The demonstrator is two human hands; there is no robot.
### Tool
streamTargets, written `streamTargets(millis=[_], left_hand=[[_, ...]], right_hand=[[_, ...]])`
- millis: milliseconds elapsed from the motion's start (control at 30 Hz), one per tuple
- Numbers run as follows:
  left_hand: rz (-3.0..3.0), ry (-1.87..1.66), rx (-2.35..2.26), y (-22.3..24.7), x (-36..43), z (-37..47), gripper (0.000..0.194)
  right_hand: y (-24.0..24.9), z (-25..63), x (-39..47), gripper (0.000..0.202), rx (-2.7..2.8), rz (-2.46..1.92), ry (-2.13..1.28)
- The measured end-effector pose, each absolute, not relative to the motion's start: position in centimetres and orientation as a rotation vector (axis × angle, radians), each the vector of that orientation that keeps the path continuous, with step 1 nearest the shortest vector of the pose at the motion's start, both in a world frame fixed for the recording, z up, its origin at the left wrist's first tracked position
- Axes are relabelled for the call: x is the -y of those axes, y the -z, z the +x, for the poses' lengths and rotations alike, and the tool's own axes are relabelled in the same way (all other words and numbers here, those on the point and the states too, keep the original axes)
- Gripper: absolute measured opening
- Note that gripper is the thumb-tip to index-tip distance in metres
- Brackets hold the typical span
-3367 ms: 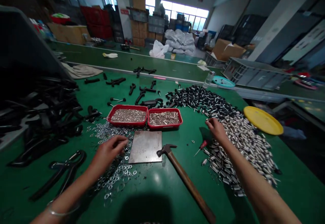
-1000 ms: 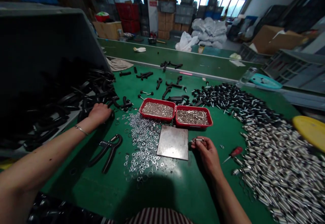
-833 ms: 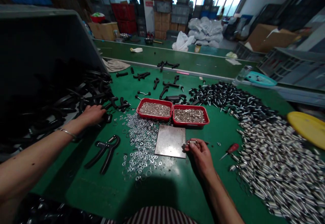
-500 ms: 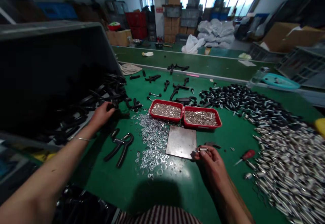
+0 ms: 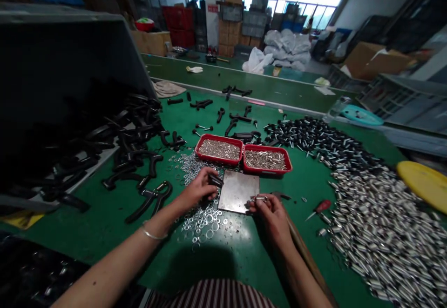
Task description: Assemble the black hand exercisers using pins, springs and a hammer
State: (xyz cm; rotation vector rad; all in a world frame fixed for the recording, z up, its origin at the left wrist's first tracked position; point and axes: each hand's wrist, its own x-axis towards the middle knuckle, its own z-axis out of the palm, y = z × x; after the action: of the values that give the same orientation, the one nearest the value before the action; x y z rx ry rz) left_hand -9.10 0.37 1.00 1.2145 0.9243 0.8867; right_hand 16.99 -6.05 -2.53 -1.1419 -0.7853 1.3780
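Observation:
My left hand (image 5: pixel 199 188) is over the loose washers (image 5: pixel 206 224), its fingers closed on a small black part (image 5: pixel 215 181) whose exact kind I cannot make out. Beside it lies a flat metal plate (image 5: pixel 240 189). At the plate's right corner my right hand (image 5: pixel 274 212) pinches a metal coil spring (image 5: pixel 261 198). A black hand grip (image 5: pixel 150 201) with two handles rests on the green table, left of my left wrist.
Two red trays (image 5: pixel 219 149) of small metal pins stand behind the plate. A heap of springs (image 5: pixel 387 224) and black-headed screws (image 5: pixel 324 140) covers the right side. A red-handled screwdriver (image 5: pixel 321 206) lies nearby. Black handles (image 5: pixel 129 145) spill from a large bin (image 5: pixel 129 43) at left.
My left hand has moved right from the pile of black handles to the plate's left edge, now with a black part in it. My right hand still holds the spring. The camera view has shifted.

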Motion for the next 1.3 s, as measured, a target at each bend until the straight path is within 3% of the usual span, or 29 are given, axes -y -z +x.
streamTargets(millis=[267,400,567,633,800,933,1067,1300], left_hand=[[1.052,-0.801,-0.946,2.1,1.6,1.3,0.041],[0.849,-0.828,-0.864,2.1,2.6,2.0,0.041],[1.06,-0.463,-0.651,0.9,4.0,0.7,0.052],[1.017,-0.439,-0.558,0.5,4.2,0.2,0.047],[0.855,-0.785,-0.753,-0.4,2.7,-2.4,0.03],[0.795,-1.343,-0.935,-2.2,0.2,-7.4,0.025],[0.84,-1.293,-1.034,-2.8,-0.2,-11.5,0.026],[0.822,-1.323,-1.174,-0.2,0.5,-12.2,0.032]], right_hand=[[1.5,16.3,6.0,0.027,0.78,-1.163,-1.271],[1.6,16.0,6.0,0.026,0.868,-1.189,-1.219],[2.2,17.2,5.5,0.02,0.895,-1.128,-1.373],[2.2,17.3,5.1,0.019,0.913,-1.092,-1.432],[1.5,15.3,2.2,0.023,1.244,-1.107,-1.482],[1.3,11.5,-2.1,0.013,1.874,-1.28,-0.974],[1.6,7.3,-5.6,0.014,2.256,-1.471,-0.552],[2.7,5.4,-6.7,0.015,2.228,-1.543,-0.588]])
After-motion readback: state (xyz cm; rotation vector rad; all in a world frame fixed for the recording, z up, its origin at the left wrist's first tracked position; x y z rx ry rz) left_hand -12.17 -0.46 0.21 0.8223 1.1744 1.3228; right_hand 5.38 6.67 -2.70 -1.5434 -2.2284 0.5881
